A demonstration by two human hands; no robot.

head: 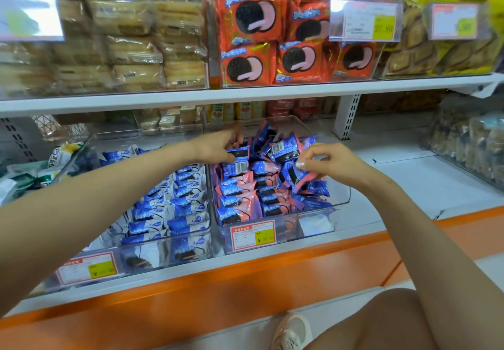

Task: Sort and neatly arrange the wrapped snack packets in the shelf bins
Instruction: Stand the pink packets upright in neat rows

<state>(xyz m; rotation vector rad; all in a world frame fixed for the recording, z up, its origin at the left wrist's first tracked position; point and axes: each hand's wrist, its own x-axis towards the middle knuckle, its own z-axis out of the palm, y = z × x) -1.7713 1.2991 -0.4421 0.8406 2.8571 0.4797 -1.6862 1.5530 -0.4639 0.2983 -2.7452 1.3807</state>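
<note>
Shelf bin [339,204]: pkts [236,195] upright, fronts fwd

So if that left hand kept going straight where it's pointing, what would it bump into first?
Most likely the loose heap of blue-and-pink packets at the back of the right-hand bin; the left hand is right at its edge. Depth is unclear.

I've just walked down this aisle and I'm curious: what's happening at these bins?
A person is tidying the right bin of blue-pink packets. The right-hand grip pinches a loose packet. The left-hand grip holds a barcoded packet farther back. The front rows stand neat, while the back is a jumble. The left bin is already in rows.
</note>
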